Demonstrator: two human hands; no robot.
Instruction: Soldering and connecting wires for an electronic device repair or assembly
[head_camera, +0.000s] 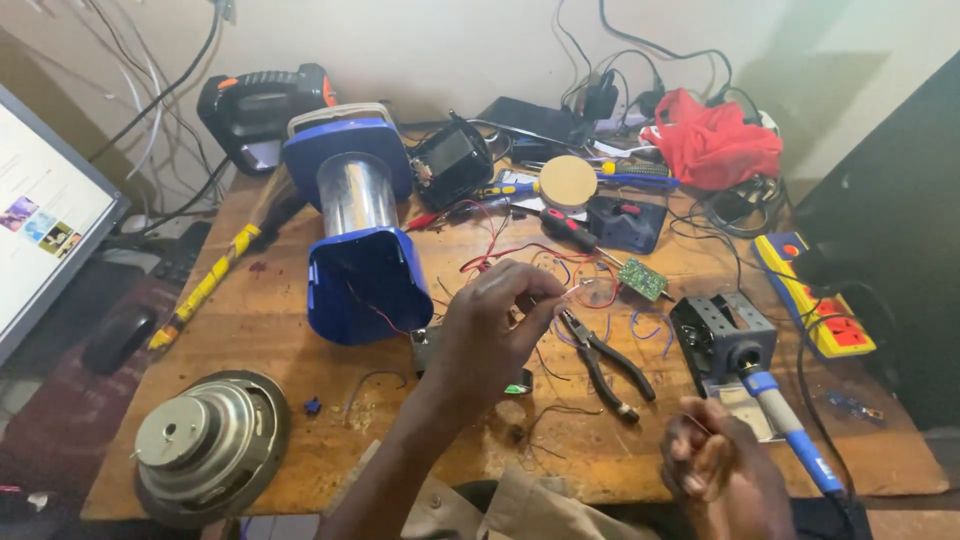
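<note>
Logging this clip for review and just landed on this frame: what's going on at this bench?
A person sits at a wooden workbench cluttered with electronics. The left hand is raised over the bench, pinching the end of a thin wire between fingertips. The right hand is curled near the bench's front edge, beside a blue-handled soldering iron resting in its black stand. Pliers and a small green circuit board lie just past the left hand. A blue lantern, opened, lies on its side nearby.
</note>
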